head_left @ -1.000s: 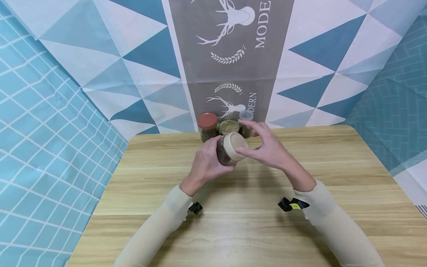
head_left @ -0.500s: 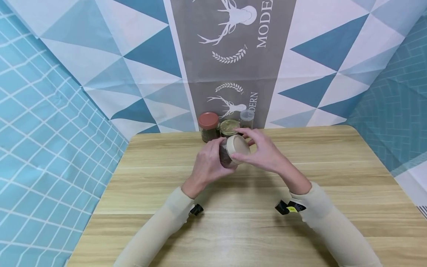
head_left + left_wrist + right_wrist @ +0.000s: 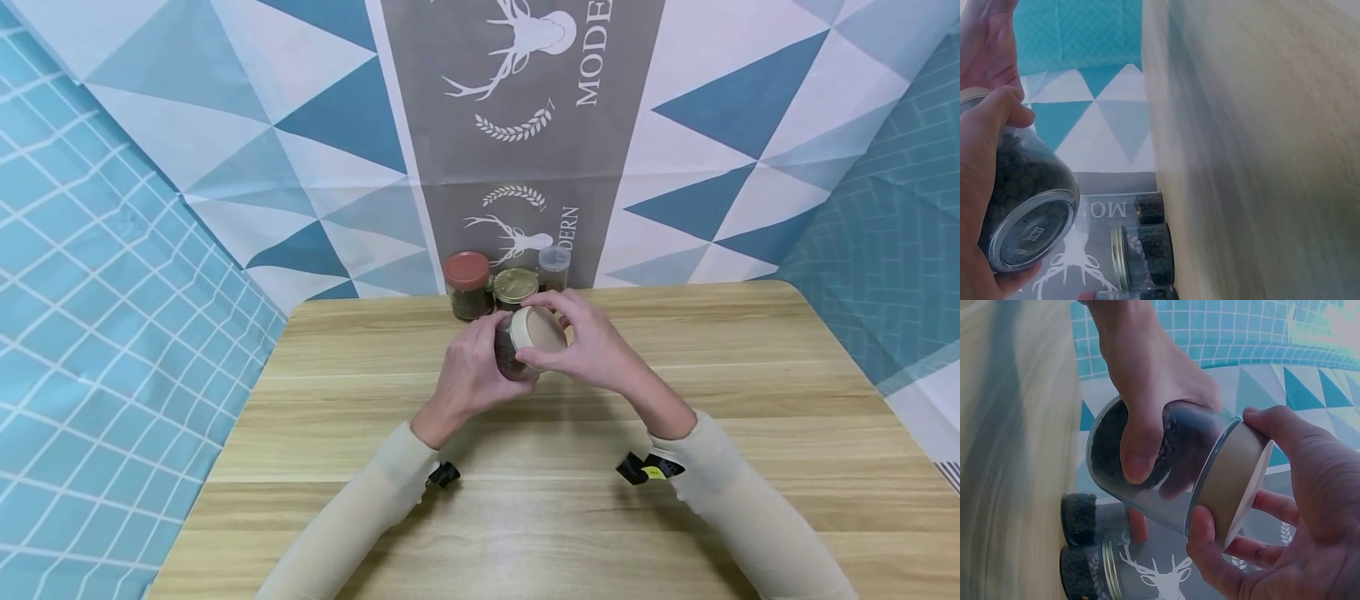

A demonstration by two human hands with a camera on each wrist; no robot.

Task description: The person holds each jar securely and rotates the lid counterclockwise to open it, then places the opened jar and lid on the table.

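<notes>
My left hand (image 3: 472, 362) grips a clear glass jar (image 3: 507, 354) by its body, tilted above the table. Small dark pellets or beans fill part of it, and its round base faces the left wrist camera. On the jar sits a wide cream lid (image 3: 1229, 481), turned toward the right. The fingers and thumb of my right hand (image 3: 585, 346) hold this lid by its edge. In the right wrist view, the left thumb lies across the glass, and the lid sits against the jar's rim.
Behind the hands, against the patterned wall covering, stand a red-lidded jar (image 3: 468, 287), a gold-lidded jar (image 3: 516, 285) and a slimmer clear-capped container (image 3: 554, 267), with dark contents. The wooden table (image 3: 525, 517) extends below both forearms.
My right hand has moved left and down, from spread fingers beside the lid to a hold on its edge. The jar has shifted slightly right and down in the left hand.
</notes>
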